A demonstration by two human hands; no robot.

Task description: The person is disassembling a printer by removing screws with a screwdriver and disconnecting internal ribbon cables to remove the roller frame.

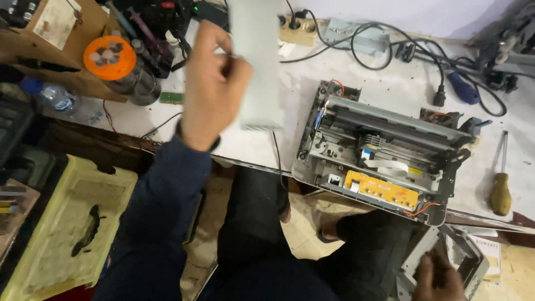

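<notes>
A cluttered white workbench (167,114) is filling the upper half of the view, with black cables (368,47) trailing across its 12 o'clock edge and a tiled floor showing below it. The left hand (212,83) is rising at 11 o'clock, its fingers pinching shut on a pale grey plastic panel (257,61), which is blurred and hanging upright over the bench. At 3 o'clock an opened printer chassis (384,150) is sitting on the bench edge, its orange circuit board (382,189) facing the person. The right hand (437,276) is lying at 5 o'clock, closing on a grey printer housing (462,256) down by the knee. A yellow-handled screwdriver (500,187) is resting just beside the chassis at 3 o'clock. A yellow crate (61,223) is standing at 8 o'clock, and an orange-lidded jar (111,58) at 10 o'clock.
</notes>
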